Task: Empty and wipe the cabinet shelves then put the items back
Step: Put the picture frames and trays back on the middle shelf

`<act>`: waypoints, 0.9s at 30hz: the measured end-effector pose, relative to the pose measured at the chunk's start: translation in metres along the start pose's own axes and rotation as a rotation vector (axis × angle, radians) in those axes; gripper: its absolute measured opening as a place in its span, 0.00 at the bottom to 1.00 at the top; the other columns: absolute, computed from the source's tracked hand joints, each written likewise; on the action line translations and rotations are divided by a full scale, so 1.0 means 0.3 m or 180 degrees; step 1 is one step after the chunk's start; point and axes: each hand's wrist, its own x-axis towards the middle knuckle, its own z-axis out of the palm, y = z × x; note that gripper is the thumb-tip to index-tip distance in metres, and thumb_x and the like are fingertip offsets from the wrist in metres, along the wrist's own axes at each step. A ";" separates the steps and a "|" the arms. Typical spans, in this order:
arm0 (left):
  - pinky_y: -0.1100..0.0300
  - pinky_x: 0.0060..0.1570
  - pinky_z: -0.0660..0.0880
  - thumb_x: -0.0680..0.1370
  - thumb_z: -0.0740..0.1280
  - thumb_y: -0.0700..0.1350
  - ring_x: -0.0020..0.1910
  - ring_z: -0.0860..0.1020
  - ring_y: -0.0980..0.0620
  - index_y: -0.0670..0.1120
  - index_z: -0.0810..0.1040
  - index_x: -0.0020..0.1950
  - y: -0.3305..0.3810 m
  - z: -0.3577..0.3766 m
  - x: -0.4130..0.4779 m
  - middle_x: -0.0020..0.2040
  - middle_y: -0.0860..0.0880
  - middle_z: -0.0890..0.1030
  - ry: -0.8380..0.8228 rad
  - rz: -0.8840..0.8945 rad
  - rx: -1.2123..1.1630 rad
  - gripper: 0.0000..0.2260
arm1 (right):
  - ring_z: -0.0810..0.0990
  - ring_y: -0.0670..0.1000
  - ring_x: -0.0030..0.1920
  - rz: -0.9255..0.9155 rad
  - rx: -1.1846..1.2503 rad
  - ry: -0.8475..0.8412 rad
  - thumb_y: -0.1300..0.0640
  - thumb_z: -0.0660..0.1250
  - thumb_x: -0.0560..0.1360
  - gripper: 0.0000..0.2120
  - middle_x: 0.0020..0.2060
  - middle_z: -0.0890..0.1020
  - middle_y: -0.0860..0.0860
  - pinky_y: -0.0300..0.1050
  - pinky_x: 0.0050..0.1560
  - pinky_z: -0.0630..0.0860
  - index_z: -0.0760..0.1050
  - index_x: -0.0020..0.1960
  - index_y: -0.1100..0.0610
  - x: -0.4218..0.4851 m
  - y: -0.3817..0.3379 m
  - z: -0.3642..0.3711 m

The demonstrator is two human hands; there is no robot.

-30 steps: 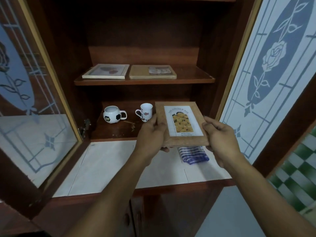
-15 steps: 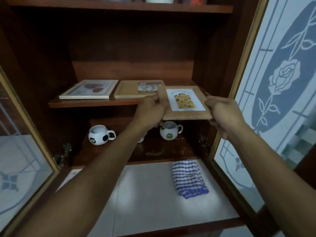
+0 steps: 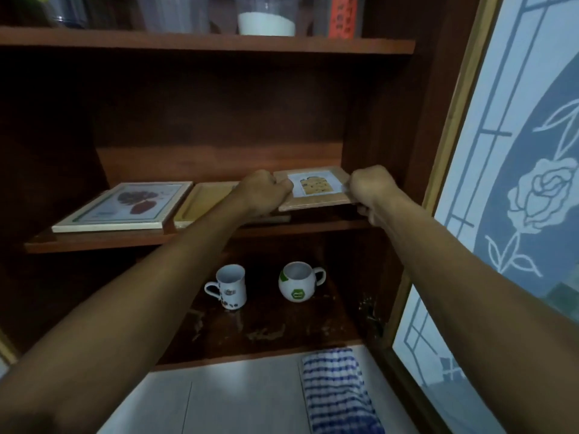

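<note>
I hold a brown wooden picture frame (image 3: 316, 195) with a yellow picture over the right end of the middle shelf (image 3: 131, 241). My left hand (image 3: 261, 191) grips its left edge and my right hand (image 3: 371, 191) grips its right edge. Whether the frame rests on the shelf or hovers just above it I cannot tell. A white-framed picture (image 3: 125, 206) and a flat tan wooden frame (image 3: 203, 200) lie on the same shelf to the left. A blue-and-white checked cloth (image 3: 338, 393) lies on the white tiled counter (image 3: 219, 399) below.
Two white mugs, a straight one (image 3: 230, 286) and a round one (image 3: 299, 285), stand on the stained lower shelf (image 3: 266, 333). The top shelf (image 3: 203, 42) carries jars and containers. An open glass door with a rose pattern (image 3: 517, 198) stands at the right.
Both hands have lifted the brown frame from above the counter up to the middle shelf and pushed it deeper onto the shelf's right end. The view has moved closer and higher.
</note>
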 end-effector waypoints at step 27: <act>0.60 0.31 0.68 0.82 0.54 0.54 0.24 0.70 0.50 0.43 0.73 0.33 0.008 0.052 0.239 0.27 0.46 0.75 -0.0973 0.0142 0.1051 0.23 | 0.80 0.56 0.46 0.0237 -0.1206 0.0392 0.56 0.61 0.79 0.13 0.52 0.81 0.57 0.46 0.41 0.72 0.77 0.57 0.62 0.215 0.018 0.086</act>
